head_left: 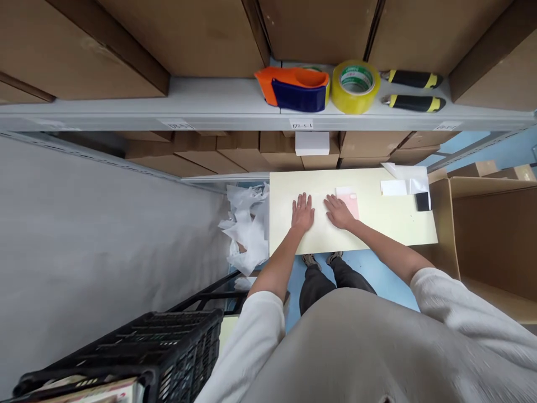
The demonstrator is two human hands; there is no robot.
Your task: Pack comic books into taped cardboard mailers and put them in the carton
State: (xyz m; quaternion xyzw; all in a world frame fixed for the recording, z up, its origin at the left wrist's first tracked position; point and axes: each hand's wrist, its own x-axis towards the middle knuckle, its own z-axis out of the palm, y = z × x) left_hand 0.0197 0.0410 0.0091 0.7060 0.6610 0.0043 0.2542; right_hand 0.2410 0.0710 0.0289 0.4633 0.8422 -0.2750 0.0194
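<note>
My left hand (302, 212) lies flat on a pale cream table (285, 187), fingers spread and nothing in it. To its right, my right hand (339, 212) also rests open on the tabletop, fingers pointing left. Beside and partly behind the right hand lies a pink and white card or packet (349, 202); its kind is not clear. Toward the table's right end sit a white slip (393, 187), a clear plastic sheet (415, 178) and a small black square (422, 201).
A shelf above holds an orange and blue tape dispenser (293, 89), a yellow tape roll (356, 88) and two black-and-yellow handled tools (413, 103). A large open carton (495, 235) stands right. Crumpled white plastic (247, 229) hangs left; a black crate (184, 347) is at lower left.
</note>
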